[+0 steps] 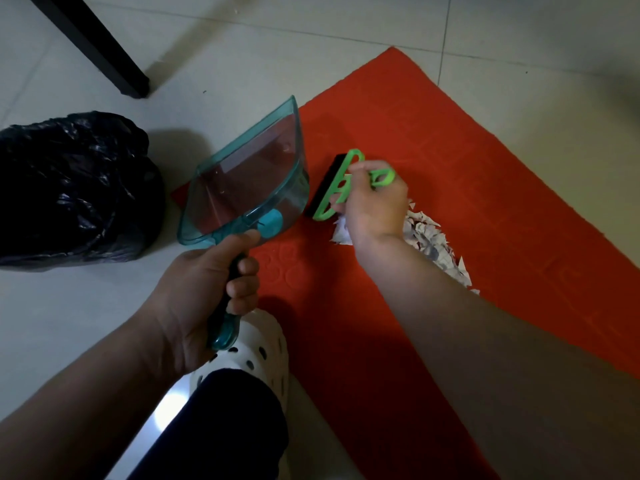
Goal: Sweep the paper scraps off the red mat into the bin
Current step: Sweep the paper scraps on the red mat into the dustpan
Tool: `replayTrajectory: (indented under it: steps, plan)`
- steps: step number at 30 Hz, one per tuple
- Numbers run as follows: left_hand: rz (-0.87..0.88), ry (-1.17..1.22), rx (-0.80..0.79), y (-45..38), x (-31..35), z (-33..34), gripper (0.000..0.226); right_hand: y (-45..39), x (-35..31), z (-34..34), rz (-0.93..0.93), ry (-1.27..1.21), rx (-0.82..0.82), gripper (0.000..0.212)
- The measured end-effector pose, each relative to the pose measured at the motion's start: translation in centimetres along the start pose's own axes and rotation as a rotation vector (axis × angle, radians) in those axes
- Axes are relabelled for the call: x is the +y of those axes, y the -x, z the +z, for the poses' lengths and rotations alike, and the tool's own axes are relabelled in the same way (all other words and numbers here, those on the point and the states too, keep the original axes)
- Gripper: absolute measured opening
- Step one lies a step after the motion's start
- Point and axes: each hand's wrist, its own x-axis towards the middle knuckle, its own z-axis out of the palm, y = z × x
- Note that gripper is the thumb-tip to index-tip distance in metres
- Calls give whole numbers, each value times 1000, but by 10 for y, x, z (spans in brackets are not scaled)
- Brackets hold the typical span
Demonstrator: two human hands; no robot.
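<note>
A red mat lies on the tiled floor. A pile of white paper scraps sits on it, partly hidden under my right forearm. My right hand grips a green-handled brush with black bristles, just left of the pile. My left hand holds the handle of a clear teal dustpan, lifted and tilted over the mat's left edge. I see no scraps in the pan. The bin, lined with a black plastic bag, stands on the floor to the left.
A black furniture leg stands on the tiles at the upper left. My foot in a white perforated clog rests at the mat's near edge, below the dustpan handle.
</note>
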Motion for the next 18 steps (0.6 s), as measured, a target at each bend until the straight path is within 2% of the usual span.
replayTrajectory:
  steps: [5, 11, 14, 18]
  plan:
    - [12, 5, -24, -3, -2, 3, 17, -11, 2, -13, 104, 66, 59, 15]
    - [12, -28, -38, -1, -4, 3, 23, 10, 9, -52, -45, 134, 176, 15]
    - [14, -30, -34, -1, -6, 4, 21, 16, 6, -50, -95, 104, 138, 13]
    - [15, -32, -37, -2, -7, 6, 20, 22, 9, -33, -63, 85, -19, 14]
